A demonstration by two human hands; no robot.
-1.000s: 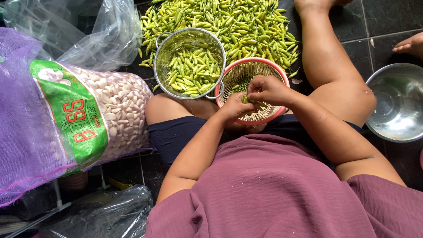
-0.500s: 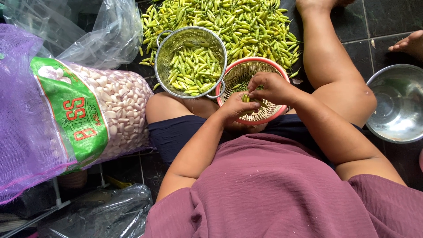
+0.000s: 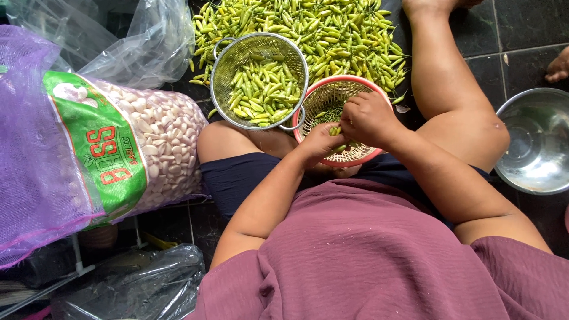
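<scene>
Over a small pink plastic basket resting on my lap, my left hand and my right hand meet on a green chili. My left fingers pinch the chili; my right fingertips close on its upper end. A few green bits lie in the basket. Beside it stands a metal colander holding several green chilies. A large pile of green chilies covers the dark floor just beyond.
A big mesh sack of peeled garlic with a green label lies at the left, purple netting around it. Clear plastic bags sit behind it. A steel bowl stands at the right. Another person's foot shows at the right edge.
Both hands stay over the pink basket, fingers shifting slightly on the chili. Nothing else has moved.
</scene>
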